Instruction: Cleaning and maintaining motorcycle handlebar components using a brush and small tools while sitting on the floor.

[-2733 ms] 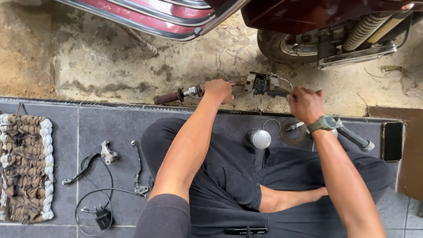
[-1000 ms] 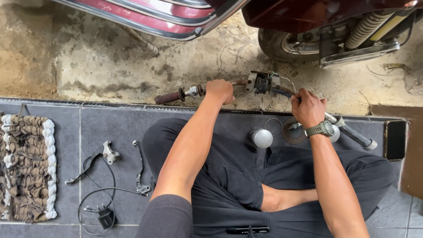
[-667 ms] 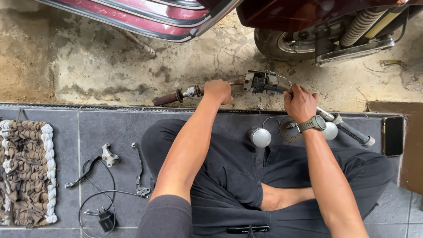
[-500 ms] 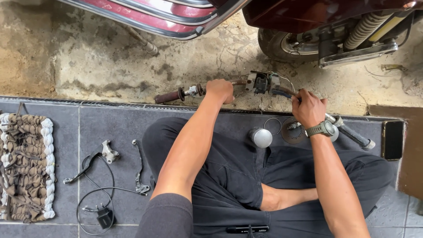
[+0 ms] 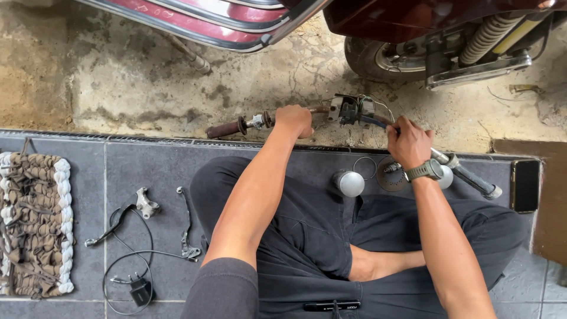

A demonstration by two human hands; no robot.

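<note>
Handlebar [image 5: 348, 115], a detached motorcycle part, lies across the edge where dirt ground meets the tiled floor [image 5: 147, 171], ahead of the seated person's knees. Left hand [image 5: 293, 120] is clenched on the bar left of the switch box [image 5: 349, 109]; right hand [image 5: 409, 142] grips the right half. Judged stiff, fairly heavy, awkwardly long; loose wires look fragile. Round mirrors [image 5: 351, 184], brake levers [image 5: 144, 207] and a phone [image 5: 524, 185] crowd nearby.

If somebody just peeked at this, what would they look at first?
Probably the long handlebar lying on the ground in the middle, gripped by the left hand and the right hand. Next, the shiny dark red motorbike along the top. Brake levers and a cable lie on the grey tiles at lower left.
</note>
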